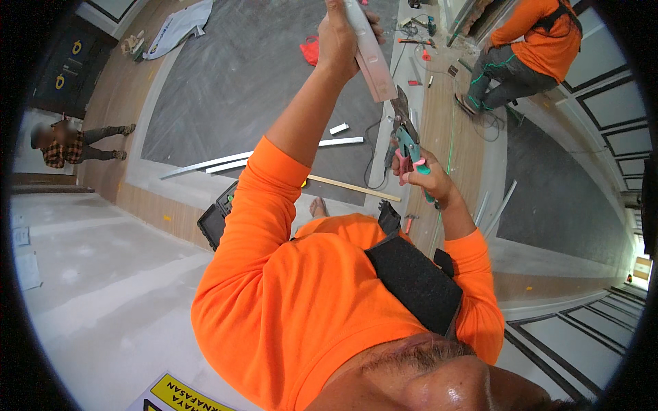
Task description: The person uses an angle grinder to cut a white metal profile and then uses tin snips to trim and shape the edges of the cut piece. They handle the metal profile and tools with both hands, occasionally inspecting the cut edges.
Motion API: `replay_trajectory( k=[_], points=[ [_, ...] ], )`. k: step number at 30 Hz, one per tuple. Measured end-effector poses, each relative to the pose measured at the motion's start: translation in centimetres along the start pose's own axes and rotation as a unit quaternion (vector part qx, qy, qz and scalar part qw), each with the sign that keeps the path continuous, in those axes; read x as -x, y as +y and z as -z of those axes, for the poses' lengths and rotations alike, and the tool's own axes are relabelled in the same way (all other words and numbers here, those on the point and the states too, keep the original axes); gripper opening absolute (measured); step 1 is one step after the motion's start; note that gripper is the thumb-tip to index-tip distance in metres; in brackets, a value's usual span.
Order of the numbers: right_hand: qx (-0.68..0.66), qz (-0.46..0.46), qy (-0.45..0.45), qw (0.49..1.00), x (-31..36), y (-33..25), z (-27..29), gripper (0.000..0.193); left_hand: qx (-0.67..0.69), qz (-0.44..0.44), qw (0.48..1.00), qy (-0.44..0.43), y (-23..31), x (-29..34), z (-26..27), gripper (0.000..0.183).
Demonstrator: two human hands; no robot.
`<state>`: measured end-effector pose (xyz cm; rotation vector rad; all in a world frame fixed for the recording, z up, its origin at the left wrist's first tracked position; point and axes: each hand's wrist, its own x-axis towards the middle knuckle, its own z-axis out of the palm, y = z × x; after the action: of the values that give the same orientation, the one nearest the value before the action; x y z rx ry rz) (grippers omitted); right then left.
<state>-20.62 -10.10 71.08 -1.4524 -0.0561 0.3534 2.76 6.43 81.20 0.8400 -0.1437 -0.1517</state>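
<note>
My left hand is raised and wrapped round a pale metal channel with punched slots along its face. The channel's near end points down toward my right hand. That hand grips a pair of tin snips with green and pink handles. The dark blades point up and meet the corner of the channel's end; whether they are closed on the metal I cannot tell. Below my hands, a short metal offcut and long metal strips lie on the grey floor covering.
A co-worker in orange crouches at the far right among tools and cables. Another person stands at the left. An open black case lies by my left arm. A wooden strip and red bag are on the floor.
</note>
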Motion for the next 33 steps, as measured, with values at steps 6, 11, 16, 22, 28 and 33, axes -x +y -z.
replay_trajectory(
  k=[6, 11, 16, 22, 28, 33],
  points=[
    [-0.030, 0.001, -0.029, 0.999, 0.0, 0.8, -0.5, 0.072, -0.010, -0.029, 0.999, -0.032, -0.4, 0.2, 0.7, 0.070],
    [-0.112, -0.048, -0.029, 0.992, 0.6, 1.0, -1.0, 0.072, -0.052, -0.023, 0.998, -0.026, -0.4, 0.8, 0.6, 0.067],
    [-0.144, -0.022, -0.064, 0.987, 0.0, 1.7, -0.8, 0.069, -0.097, -0.005, 0.995, -0.035, -0.2, 1.2, 1.0, 0.084],
    [-0.069, -0.019, -0.027, 0.997, 0.1, 1.8, -1.0, 0.057, -0.060, -0.028, 0.997, -0.034, -0.4, 0.9, 1.3, 0.079],
    [0.045, 0.012, 0.013, 0.999, -0.2, 3.9, -0.7, 0.048, -0.020, 0.036, 0.998, -0.043, -0.4, 1.2, 2.5, 0.078],
    [0.143, 0.046, 0.048, 0.987, 0.0, 3.8, -1.6, 0.046, -0.003, 0.057, 0.998, -0.021, -1.5, 1.2, 3.6, 0.077]
  ],
)
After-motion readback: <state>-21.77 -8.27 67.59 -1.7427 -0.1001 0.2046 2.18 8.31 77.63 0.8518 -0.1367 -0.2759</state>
